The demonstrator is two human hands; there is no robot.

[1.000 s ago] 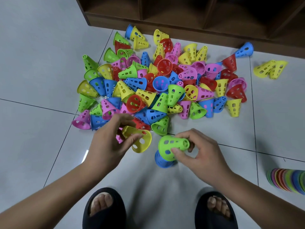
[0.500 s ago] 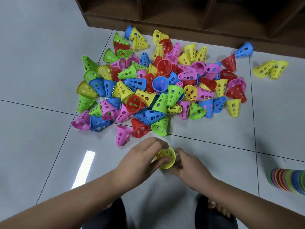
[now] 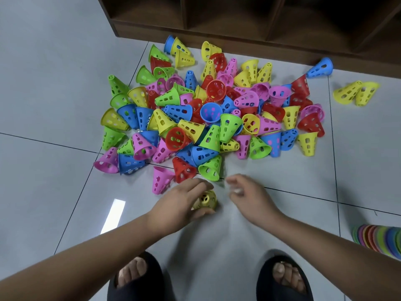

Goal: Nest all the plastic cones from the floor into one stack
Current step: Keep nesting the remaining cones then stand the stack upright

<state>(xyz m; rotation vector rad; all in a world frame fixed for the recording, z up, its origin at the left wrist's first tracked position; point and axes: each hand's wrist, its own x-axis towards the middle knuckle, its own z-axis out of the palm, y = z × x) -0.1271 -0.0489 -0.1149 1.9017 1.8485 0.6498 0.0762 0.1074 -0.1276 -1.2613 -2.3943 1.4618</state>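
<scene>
My left hand [image 3: 182, 203] grips the yellow cone [image 3: 206, 199] just short of the pile [image 3: 212, 109]. My right hand [image 3: 245, 192] is blurred and looks empty, its fingers loose, apart from the left. Grabbing carelessly could scatter nearby cones.

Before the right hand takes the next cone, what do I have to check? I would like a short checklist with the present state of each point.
1. Left hand holds the yellow cone firmly: ok, its fingers curl round the cone.
2. Right hand is free: ok, its fingers are loose and hold nothing, though it is blurred.
3. A cone lies close ahead: ok, the green cone lies at the pile's near edge, just beyond the right hand.
4. The green cone is free to lift: cannot tell, as it lies against a blue cone and a red cone.
5. Whatever sits under the yellow cone is straight: cannot tell, the left hand hides it.
</scene>
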